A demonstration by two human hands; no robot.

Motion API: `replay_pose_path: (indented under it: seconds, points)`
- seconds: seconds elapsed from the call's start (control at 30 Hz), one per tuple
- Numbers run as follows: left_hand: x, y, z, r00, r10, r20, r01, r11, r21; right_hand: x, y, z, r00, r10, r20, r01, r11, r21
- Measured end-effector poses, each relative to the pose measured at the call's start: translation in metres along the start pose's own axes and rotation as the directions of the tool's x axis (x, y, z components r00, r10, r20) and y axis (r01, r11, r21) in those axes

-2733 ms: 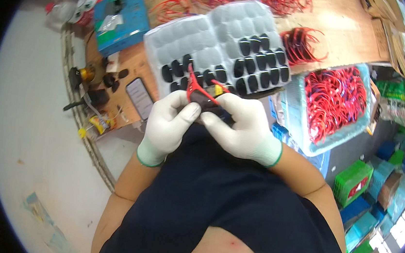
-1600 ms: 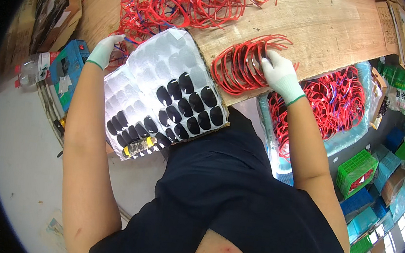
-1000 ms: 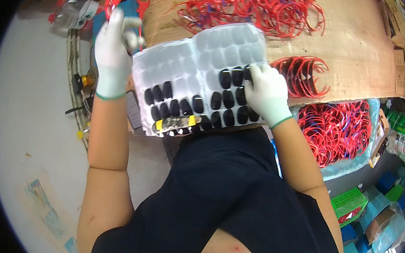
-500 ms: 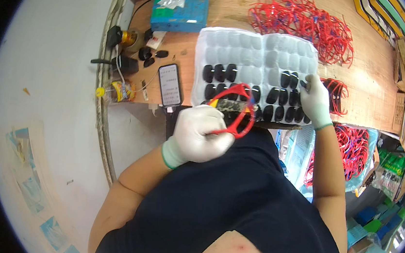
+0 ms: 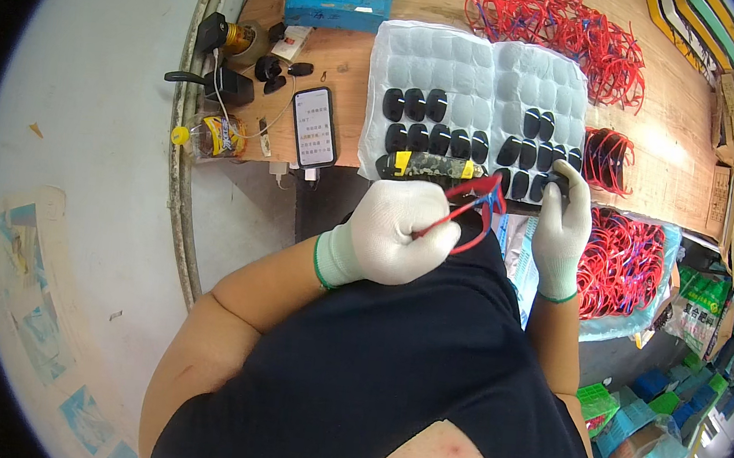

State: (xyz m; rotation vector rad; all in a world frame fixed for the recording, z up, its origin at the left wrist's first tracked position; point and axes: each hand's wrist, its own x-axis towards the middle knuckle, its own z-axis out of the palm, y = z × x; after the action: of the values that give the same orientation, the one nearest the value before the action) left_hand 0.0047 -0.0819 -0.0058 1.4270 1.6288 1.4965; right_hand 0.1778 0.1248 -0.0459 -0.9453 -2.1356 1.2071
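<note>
My gloved left hand (image 5: 406,233) is closed around one side of a red glasses frame (image 5: 491,207), which is tilted in front of my chest. At the tray's near right corner, my gloved right hand (image 5: 563,226) has its thumb and forefinger closed on a dark lens (image 5: 555,182), partly hidden by the fingers. The white moulded tray (image 5: 433,57) holds rows of dark lenses (image 5: 414,104) in its nearer pockets; its far pockets hold none. A camouflage-patterned tool handle or roll with yellow bands (image 5: 430,166) lies across the tray's near left edge.
Left of the tray lie a lit phone (image 5: 313,127), loose dark pieces (image 5: 269,69) and a bottle (image 5: 217,137). Behind stands a blue box (image 5: 340,1). Red frames pile up at the back (image 5: 562,36), right (image 5: 608,159) and in a bag (image 5: 620,262) below the table edge.
My right hand has moved nearer to me, down to the tray's near corner. The left hand has shifted right, and the red frame has turned more edge-on. The whole view has shifted slightly.
</note>
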Motion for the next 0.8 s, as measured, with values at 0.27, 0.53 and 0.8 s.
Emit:
replay_pose_path:
  seconds: [0.27, 0.53, 0.8]
  points:
    - [0.029, 0.013, 0.050, 0.875, -0.484, -0.014, 0.375, 0.696, -0.613, 0.003, 0.001, -0.031, 0.989, 0.128, 0.077, -0.146, 0.939, 0.312]
    - [0.048, 0.010, 0.078, 0.817, -0.576, -0.012, 0.345, 0.506, -0.791, 0.020, -0.019, -0.072, 0.926, 0.124, 0.356, -0.326, 0.736, 0.594]
    - [0.061, 0.029, 0.095, 0.891, -0.438, 0.122, 0.454, 0.868, -0.200, 0.020, -0.028, -0.074, 0.850, 0.131, 0.511, -0.448, 0.690, 0.569]
